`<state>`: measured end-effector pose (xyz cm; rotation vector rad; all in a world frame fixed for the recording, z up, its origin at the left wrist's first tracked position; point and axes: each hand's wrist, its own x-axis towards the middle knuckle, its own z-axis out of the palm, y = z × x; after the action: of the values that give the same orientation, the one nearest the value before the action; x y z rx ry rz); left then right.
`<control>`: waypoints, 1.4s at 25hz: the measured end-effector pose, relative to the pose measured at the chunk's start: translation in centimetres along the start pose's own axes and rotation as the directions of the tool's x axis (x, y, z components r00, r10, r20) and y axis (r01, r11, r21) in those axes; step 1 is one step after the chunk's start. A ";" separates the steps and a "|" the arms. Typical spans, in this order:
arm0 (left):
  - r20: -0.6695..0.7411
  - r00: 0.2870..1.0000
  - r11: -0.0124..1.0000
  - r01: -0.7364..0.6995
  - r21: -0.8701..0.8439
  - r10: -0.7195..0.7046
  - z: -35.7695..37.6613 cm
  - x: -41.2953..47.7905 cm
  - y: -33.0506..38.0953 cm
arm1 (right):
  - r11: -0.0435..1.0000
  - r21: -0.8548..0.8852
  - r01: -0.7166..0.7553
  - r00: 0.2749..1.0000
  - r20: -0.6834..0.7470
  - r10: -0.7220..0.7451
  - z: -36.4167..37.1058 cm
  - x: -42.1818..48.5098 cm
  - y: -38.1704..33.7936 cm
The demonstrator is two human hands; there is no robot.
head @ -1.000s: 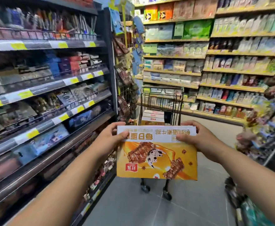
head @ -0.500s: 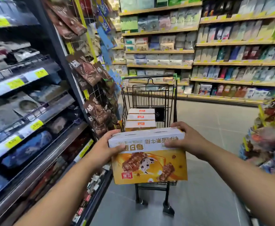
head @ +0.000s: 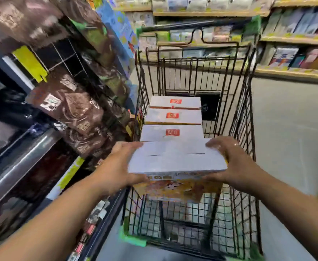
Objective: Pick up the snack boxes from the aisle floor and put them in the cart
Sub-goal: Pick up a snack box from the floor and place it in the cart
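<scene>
Head view: snack box (head: 177, 159) crosswise, level

Two bare forearms come into view from the bottom corners, the left forearm (head: 50, 213) from about 7 o'clock and the right forearm (head: 296, 210) from about 4 o'clock. Both are uncovered from the frame's edge to the wrist. Each ends in a bare hand, the left hand (head: 116, 166) just left of centre at about 8 o'clock and the right hand (head: 237, 162) at about 3 o'clock. A thin pale ring (head: 236, 144) glints on one finger of the right hand, at 12 o'clock from its knuckles. It is too blurred to tell its material.
</scene>
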<state>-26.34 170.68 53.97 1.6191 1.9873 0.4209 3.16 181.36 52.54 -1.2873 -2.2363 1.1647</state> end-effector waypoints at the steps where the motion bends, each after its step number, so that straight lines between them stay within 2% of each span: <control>1: -0.012 1.000 1.000 -0.016 0.016 0.017 0.9 1.6 -1.2 | 1.000 -0.018 0.007 1.000 0.000 -0.007 1.0 1.4 1.1; 7: -0.064 0.992 0.979 -0.091 0.184 0.105 6.2 7.6 -7.2 | 0.983 -0.180 -0.031 0.998 -0.053 0.022 6.7 5.9 7.0; 13: -0.169 0.970 0.910 -0.093 0.405 0.174 8.5 7.6 -9.0 | 0.957 -0.262 -0.127 0.983 -0.163 0.086 9.0 6.1 8.4; 17: -0.153 0.982 0.931 -0.048 0.362 0.110 7.9 5.9 -7.2 | 0.923 -0.365 -0.126 0.989 -0.116 0.089 8.2 4.7 6.8; 20: -0.248 0.969 0.945 0.070 0.321 0.013 4.6 2.5 -4.2 | 0.927 -0.367 -0.083 0.996 -0.056 0.067 6.1 2.9 2.3; 24: -0.386 0.920 0.949 0.184 0.254 -0.075 -1.4 -6.3 1.3 | 0.935 -0.346 0.074 0.993 0.109 -0.038 2.9 -1.8 -6.7; 26: -0.474 0.876 0.935 0.238 0.264 -0.090 -4.3 -11.7 4.0 | 0.910 -0.360 0.204 0.967 0.220 -0.130 1.4 -4.5 -11.2; 29: -0.584 0.798 0.895 0.362 0.260 -0.153 -7.7 -21.7 7.4 | 0.812 -0.417 0.408 0.883 0.406 -0.235 -0.4 -9.6 -18.6; 32: -0.676 0.695 0.858 0.480 0.185 -0.243 -10.6 -32.3 9.6 | 0.725 -0.360 0.587 0.787 0.464 -0.407 -0.3 -15.0 -26.7; 35: -0.746 0.573 0.806 0.585 0.085 -0.338 -12.0 -43.9 11.0 | 0.587 -0.303 0.751 0.639 0.557 -0.531 2.8 -21.8 -34.5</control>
<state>-18.65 131.76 78.92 1.0531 3.1224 0.5769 -6.44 152.77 80.19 -0.1769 -3.0782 0.5711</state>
